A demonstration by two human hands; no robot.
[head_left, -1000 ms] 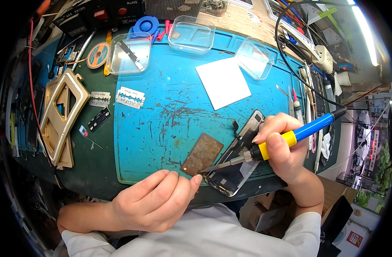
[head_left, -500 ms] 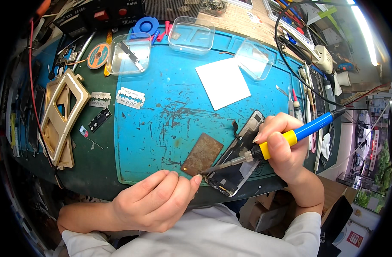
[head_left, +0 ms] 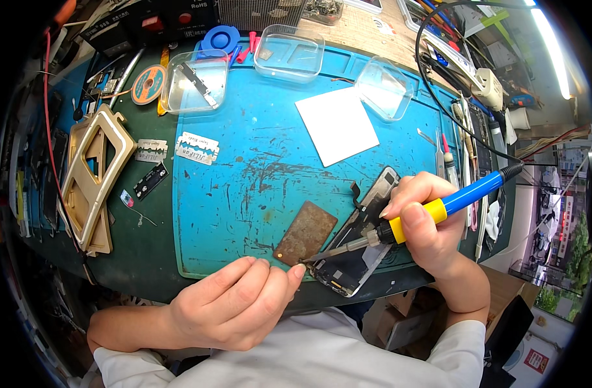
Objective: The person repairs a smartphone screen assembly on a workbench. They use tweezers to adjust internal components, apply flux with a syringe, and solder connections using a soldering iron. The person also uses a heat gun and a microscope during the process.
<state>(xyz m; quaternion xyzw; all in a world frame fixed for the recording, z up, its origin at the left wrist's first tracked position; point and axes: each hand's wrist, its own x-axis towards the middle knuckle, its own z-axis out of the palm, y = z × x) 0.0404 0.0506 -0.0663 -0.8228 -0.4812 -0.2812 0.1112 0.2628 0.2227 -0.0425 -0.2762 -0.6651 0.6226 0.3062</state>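
Observation:
My right hand (head_left: 428, 229) grips a soldering iron (head_left: 467, 194) by its blue and yellow handle. The iron's metal tip points down to the left, by the near corner of a brown, worn metal plate (head_left: 307, 231). At that same corner my left hand (head_left: 234, 302) is closed in a pinch, thumb against fingertips. Anything between those fingers is too small or hidden to make out. Under the iron lies a dark phone screen assembly (head_left: 351, 268) with a pale frame, tilted on the mat beside the plate. A short black flex cable (head_left: 355, 192) sticks up from its left edge.
A blue work mat (head_left: 238, 194) bears a white square pad (head_left: 337, 126) and clear plastic trays (head_left: 289, 55). Razor blades (head_left: 197, 148), a solder wick spool (head_left: 148, 85) and a tan metal fixture (head_left: 98, 174) lie left. The iron's black cord (head_left: 448, 116) loops at the right.
The soldering iron and my right hand have shifted very slightly to the left. My left hand, the plate and the screen assembly stay in place.

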